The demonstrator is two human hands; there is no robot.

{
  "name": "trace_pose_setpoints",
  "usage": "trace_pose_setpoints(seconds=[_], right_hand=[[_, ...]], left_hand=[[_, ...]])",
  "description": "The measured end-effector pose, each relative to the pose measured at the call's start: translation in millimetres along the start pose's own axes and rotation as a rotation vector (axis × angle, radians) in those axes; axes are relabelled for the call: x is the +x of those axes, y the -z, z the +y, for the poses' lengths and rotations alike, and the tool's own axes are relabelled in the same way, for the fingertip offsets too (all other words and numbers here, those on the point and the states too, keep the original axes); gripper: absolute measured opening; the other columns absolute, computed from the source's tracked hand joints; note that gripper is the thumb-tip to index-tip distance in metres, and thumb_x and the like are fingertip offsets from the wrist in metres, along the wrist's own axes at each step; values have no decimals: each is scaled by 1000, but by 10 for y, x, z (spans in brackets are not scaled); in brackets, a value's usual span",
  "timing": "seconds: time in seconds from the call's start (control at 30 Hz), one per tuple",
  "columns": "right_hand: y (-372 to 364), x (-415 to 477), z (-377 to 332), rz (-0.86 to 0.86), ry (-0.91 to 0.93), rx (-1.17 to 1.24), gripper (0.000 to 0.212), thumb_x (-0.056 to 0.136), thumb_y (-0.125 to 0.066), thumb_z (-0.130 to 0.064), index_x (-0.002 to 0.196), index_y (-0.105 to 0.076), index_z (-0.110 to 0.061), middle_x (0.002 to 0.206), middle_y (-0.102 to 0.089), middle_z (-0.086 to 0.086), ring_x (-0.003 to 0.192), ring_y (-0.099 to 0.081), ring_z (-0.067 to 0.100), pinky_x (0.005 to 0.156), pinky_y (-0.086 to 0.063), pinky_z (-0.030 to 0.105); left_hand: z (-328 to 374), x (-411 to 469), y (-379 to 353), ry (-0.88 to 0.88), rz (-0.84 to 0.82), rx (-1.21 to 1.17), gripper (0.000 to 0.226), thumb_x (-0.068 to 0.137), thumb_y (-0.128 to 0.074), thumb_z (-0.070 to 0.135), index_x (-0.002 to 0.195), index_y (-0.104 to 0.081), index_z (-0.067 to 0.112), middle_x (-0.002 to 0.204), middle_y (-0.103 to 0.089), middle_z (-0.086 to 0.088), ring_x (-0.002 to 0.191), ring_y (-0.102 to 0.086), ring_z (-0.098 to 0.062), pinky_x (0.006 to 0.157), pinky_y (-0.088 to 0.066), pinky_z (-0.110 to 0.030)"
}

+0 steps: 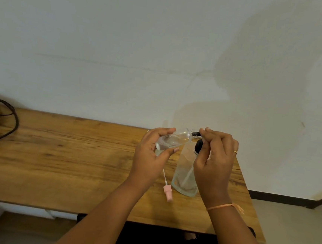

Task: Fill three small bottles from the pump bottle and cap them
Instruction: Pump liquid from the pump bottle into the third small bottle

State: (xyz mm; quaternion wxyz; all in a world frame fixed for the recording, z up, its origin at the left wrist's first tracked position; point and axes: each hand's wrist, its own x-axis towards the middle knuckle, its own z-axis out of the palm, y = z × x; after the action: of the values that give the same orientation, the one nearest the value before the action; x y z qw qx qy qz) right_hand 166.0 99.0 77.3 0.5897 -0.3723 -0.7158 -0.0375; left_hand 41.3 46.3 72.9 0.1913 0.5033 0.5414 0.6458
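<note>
My left hand [151,154] grips a small clear bottle [174,140], tilted on its side above the table with its mouth pointing right. Against that mouth, my right hand [214,156] pinches a small black piece [196,133], seemingly a cap or nozzle. Below it stands the large clear pump bottle [185,173] with its black pump head [198,147], partly hidden by my right hand. A pink spray cap with a white dip tube [167,191] lies on the table beside the pump bottle.
The wooden table [74,153] runs left to the wall. A black cable [13,119] loops at its far left end beside a dark object. The table's right edge ends just past my right hand, with floor beyond.
</note>
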Motion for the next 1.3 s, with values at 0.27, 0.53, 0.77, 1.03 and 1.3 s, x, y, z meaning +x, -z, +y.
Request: trace_pose_setpoints(seconds=[0.27,0.53,0.77,1.03,1.3], right_hand=[[0,-16,49,-9,23,-19,23,83,-50,4,98,-67,0,92,-63,11,93,-50,14,82,-33,25],[75,54,-10,-19,-3,-21,22,83,-52,4,97,-68,-2,91,-63,10,86,-56,26,87,-27,11],[7,-39,21,-19,18,-12,24,81,-54,10,98,-67,0,92,-62,11,93,-50,16,78,-38,29],[70,37,-74,-10,-43,26,25,86,-46,-3,97,-68,-2,92,-63,9,89,-53,20,86,-28,9],[13,5,34,-44,-9,-1,24,86,-46,-1,99,-67,-2,93,-63,10,90,-56,23,88,-28,13]], left_hand=[[-6,-5,-22,33,-7,21,47,74,-76,11,102,-57,44,108,-62,16,108,-56,-1,90,-51,-37],[22,-1,-27,-14,-3,-5,50,74,-76,8,103,-56,44,109,-62,13,109,-55,-1,87,-46,-14],[-12,-10,-1,-29,-30,68,48,74,-76,11,103,-56,44,104,-60,19,104,-55,3,86,-46,-13],[28,-6,-23,-54,-12,32,49,75,-75,10,105,-57,44,106,-60,18,105,-54,2,89,-47,-17],[-27,4,-60,2,-41,17,51,75,-76,8,105,-57,44,106,-63,23,111,-56,-1,95,-49,-33]])
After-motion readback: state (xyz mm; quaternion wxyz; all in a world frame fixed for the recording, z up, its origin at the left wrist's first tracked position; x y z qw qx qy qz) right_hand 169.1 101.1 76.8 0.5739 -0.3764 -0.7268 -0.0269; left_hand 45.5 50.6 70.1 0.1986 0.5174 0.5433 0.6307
